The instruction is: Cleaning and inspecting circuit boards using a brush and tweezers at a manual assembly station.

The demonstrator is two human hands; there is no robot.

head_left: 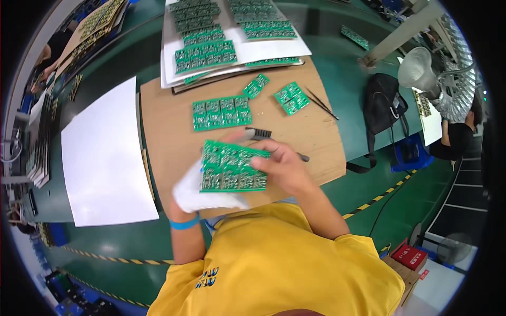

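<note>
A green circuit board panel (226, 167) is held up in front of my chest, slightly blurred. My left hand (192, 190), in a white glove with a blue band at the wrist, supports it from below and the left; the panel hides most of its fingers. My bare right hand (287, 167) pinches the panel's right edge, thumb on top. Just beyond lies a black brush (259, 133), its handle partly behind my right hand. Farther on the cardboard (321, 142) rest another board panel (221, 112), two smaller board pieces (256, 86) (291, 98) and tweezers (322, 104).
At the far side, a white-covered stack (168, 63) bears several board panels (205, 56). A white sheet (108, 158) lies to the left. On the right are a black bag (383, 102), a metal post (403, 34) and a flexible duct with a funnel (419, 68). Other people sit at both sides.
</note>
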